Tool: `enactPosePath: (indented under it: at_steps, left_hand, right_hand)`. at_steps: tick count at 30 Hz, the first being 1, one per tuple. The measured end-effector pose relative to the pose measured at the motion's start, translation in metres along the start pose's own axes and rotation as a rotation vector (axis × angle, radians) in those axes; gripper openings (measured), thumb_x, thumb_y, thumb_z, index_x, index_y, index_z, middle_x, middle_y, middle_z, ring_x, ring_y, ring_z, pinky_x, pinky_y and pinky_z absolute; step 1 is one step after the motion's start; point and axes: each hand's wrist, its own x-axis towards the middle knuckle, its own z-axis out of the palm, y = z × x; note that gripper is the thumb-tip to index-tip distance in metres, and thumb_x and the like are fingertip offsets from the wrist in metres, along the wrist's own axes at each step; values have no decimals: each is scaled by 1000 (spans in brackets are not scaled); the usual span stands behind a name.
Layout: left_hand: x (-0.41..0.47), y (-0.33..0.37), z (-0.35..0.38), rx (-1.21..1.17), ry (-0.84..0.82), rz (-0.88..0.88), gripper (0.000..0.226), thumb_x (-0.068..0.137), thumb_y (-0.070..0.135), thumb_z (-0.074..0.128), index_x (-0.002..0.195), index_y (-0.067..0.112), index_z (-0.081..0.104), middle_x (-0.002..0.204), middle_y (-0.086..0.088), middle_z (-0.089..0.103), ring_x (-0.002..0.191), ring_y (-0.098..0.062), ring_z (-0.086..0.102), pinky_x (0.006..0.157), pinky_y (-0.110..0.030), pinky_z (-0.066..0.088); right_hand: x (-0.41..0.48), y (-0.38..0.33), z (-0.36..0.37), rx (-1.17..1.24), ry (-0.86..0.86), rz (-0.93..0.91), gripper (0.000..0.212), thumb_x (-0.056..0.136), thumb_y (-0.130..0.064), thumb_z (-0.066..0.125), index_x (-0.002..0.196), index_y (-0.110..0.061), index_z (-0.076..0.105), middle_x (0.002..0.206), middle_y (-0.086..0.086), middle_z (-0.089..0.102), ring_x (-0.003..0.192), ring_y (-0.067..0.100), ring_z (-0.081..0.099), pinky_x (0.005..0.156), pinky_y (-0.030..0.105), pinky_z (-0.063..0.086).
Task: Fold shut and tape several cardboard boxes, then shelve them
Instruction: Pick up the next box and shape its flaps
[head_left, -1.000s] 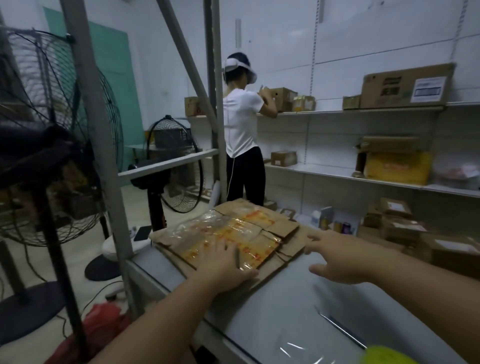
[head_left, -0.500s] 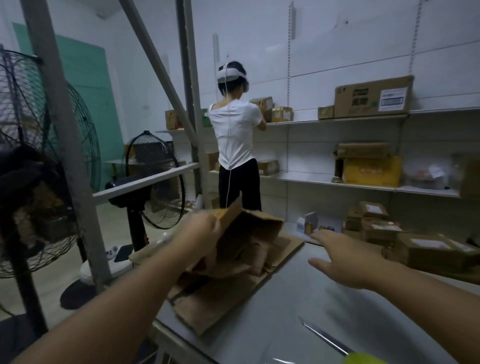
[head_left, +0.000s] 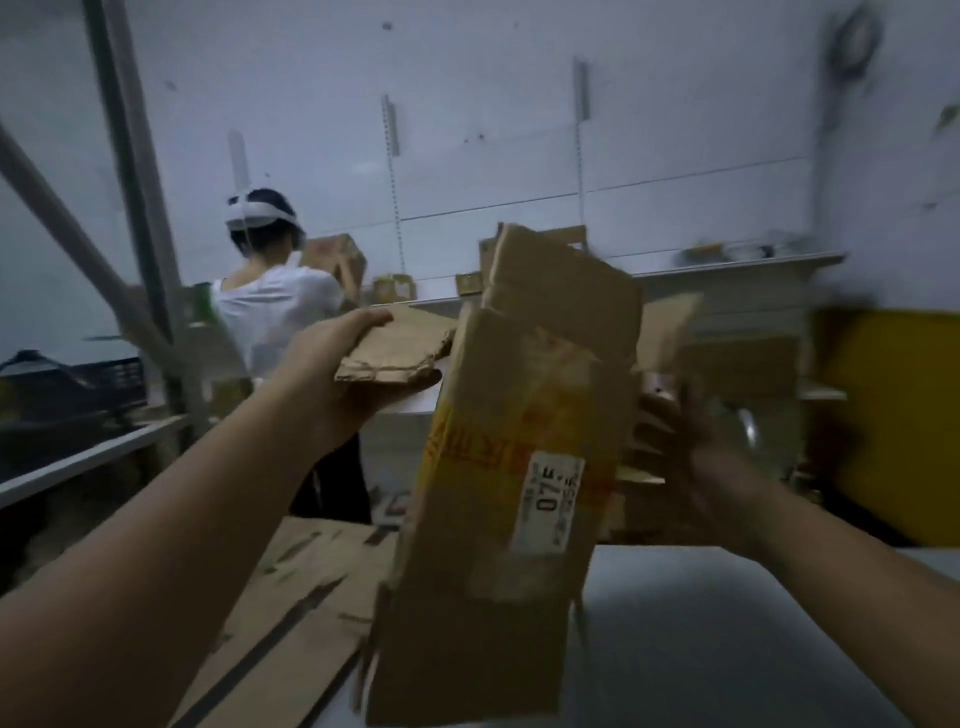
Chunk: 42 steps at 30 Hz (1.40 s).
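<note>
Up off the tabletop (head_left: 727, 634) comes the flattened box (head_left: 498, 545); half a second ago it was only tipping up at one corner off the pile, now it hangs nearly upright in front of me, white label (head_left: 553, 499) facing me, lower end down by the tabletop's near edge, touching or not I cannot tell; my left grip (head_left: 332, 374) has risen with it and pinches a ragged flap (head_left: 395, 348) at the box's upper left, fingers over, thumb beneath; my right grip (head_left: 691, 447) has swung in from over the bare tabletop to the box's right edge; it is smeared by motion, and I cannot tell whether it holds the cardboard or only reaches for it; more flat cardboard (head_left: 280, 613) lies on the tabletop below my left forearm; another person (head_left: 270, 312) stands at the wall shelf (head_left: 737, 262) beyond, back to me.

I judge the box picked from the pile but not yet opened into shape; squaring it up comes next, then folding and taping; the torn flap looks weak, so pulling on it alone could rip it; a second hold on the body seems safer.
</note>
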Motion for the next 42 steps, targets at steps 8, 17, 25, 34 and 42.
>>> enactPosePath:
  at_steps: [8,17,25,34,42]
  left_hand:
    - [19,-48,115,-67,-565,-160,34,76,14,56,43,8,61,40,0,56,33,-11,55,34,-15,43]
    - [35,-134,179,399,-465,-426,29,78,22,71,96,1,61,87,-14,61,69,-24,60,55,-31,51]
    - [12,-138,167,9,174,-104,17,100,22,41,101,13,55,121,-11,60,97,-19,63,69,-27,51]
    - [-99,-171,169,549,-515,208,52,83,37,62,129,48,40,116,27,54,111,1,52,78,-24,54]
    - [-101,-173,173,802,-482,337,8,94,21,50,93,26,55,97,0,64,91,-15,64,79,-39,57]
  right_hand:
    - [-67,-63,-123,-315,339,-228,44,70,-66,65,106,-50,47,116,-18,57,115,11,53,95,36,45]
    - [-105,-57,-187,-564,164,-94,76,46,-68,76,113,-44,49,108,-9,67,100,10,64,80,24,53]
    - [-116,-26,-205,-473,447,-267,40,65,-39,67,101,-38,50,102,-18,58,90,-3,56,72,18,48]
    - [-129,-17,-205,-459,394,-180,39,62,-47,70,96,-35,53,103,-15,61,97,6,59,86,33,50]
    - [-152,-34,-209,-719,272,-245,34,79,-8,72,94,-35,59,100,-25,56,105,10,54,95,28,40]
